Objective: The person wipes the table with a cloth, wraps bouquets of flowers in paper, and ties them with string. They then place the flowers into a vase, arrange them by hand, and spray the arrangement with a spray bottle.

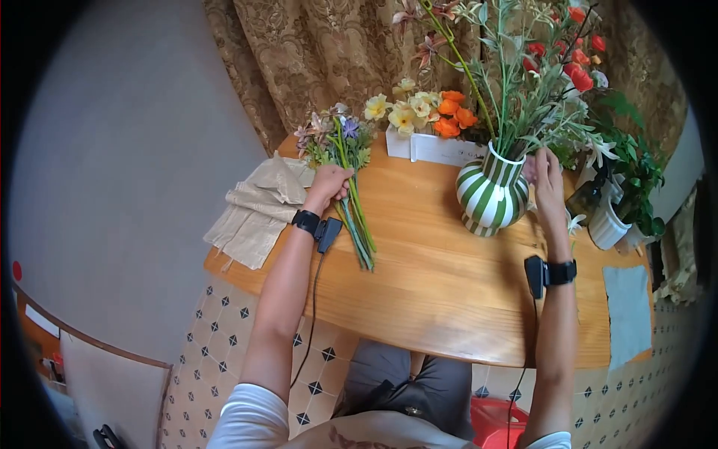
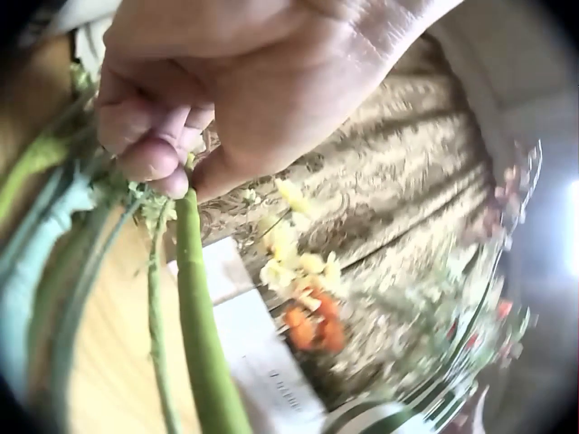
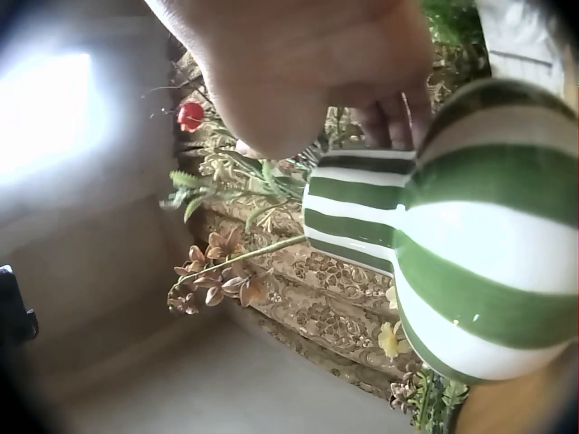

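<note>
My left hand (image 1: 330, 184) pinches a green stem (image 2: 201, 316) between thumb and fingertips, over a bunch of flowers (image 1: 340, 142) lying at the table's left. Other stems (image 2: 54, 262) of the bunch run beside it in the left wrist view. The green and white striped vase (image 1: 491, 196) stands upright, holding tall stems, red flowers and leaves. Beside the vase's neck, on its right, is my right hand (image 1: 549, 191), its fingers stretched out. In the right wrist view the fingertips of that hand (image 3: 317, 72) are partly hidden behind the vase (image 3: 488, 226); contact cannot be told.
A crumpled beige cloth (image 1: 258, 213) lies left of the bunch. Yellow flowers (image 1: 402, 116) and orange flowers (image 1: 449, 120) sit behind a white box (image 1: 441, 150). Right of the vase are a white pot (image 1: 607, 227), leafy plants and a dark bottle (image 1: 585, 198). A grey cloth (image 1: 627, 314) covers the right edge.
</note>
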Action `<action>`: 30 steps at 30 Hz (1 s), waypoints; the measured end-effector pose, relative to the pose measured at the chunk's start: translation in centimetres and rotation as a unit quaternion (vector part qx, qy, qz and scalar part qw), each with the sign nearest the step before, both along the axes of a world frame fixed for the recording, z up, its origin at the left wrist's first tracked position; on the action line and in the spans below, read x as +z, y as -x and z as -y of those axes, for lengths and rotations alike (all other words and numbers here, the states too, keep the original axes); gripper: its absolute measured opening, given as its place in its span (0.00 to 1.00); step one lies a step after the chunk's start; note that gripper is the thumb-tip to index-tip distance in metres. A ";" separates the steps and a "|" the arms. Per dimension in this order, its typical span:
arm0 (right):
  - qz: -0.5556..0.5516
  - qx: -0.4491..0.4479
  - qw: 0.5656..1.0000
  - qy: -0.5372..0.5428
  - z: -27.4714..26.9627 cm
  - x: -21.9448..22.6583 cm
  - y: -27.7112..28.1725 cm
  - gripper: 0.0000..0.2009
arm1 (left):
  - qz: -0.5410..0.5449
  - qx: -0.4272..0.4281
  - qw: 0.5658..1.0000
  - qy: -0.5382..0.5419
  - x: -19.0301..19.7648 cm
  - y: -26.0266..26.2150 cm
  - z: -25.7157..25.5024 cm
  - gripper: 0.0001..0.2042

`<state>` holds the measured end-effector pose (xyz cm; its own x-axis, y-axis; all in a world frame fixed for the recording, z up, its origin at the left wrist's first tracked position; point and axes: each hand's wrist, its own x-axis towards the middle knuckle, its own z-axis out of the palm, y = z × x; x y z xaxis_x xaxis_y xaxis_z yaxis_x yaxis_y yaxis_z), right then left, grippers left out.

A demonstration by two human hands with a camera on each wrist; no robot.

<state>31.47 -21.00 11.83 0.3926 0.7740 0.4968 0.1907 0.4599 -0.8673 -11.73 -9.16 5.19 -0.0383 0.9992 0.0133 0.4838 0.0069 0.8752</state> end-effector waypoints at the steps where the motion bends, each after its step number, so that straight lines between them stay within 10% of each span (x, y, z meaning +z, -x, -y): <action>1: 0.002 0.000 1.000 -0.003 1.1 -0.6 -0.5 0.27 | 0.149 -0.009 0.989 0.014 0.6 0.2 0.7 0.14; 7: 0.195 -0.068 0.978 0.032 8.2 -2.5 -0.6 0.16 | 0.315 -0.018 0.948 -0.044 2.6 0.4 4.6 0.08; 13: 0.176 0.104 0.973 0.111 11.9 -3.3 4.8 0.07 | 0.417 -0.022 0.906 -0.065 3.4 -1.3 8.4 0.08; 18: 0.129 0.271 0.943 0.141 9.4 -3.4 10.2 0.11 | 0.421 -0.048 0.901 -0.094 3.2 -2.7 11.8 0.09; 24: 0.173 0.255 0.951 0.005 2.0 -0.5 21.8 0.16 | 0.461 -0.093 0.875 -0.115 2.6 -5.1 15.9 0.09; 26: 0.217 0.297 0.912 0.179 2.1 2.9 23.6 0.13 | 0.468 -0.118 0.866 -0.127 2.0 -5.8 16.8 0.09; 30: 0.280 0.203 0.938 0.002 0.7 3.5 25.3 0.10 | 0.474 -0.112 0.862 -0.144 2.4 -5.2 17.4 0.08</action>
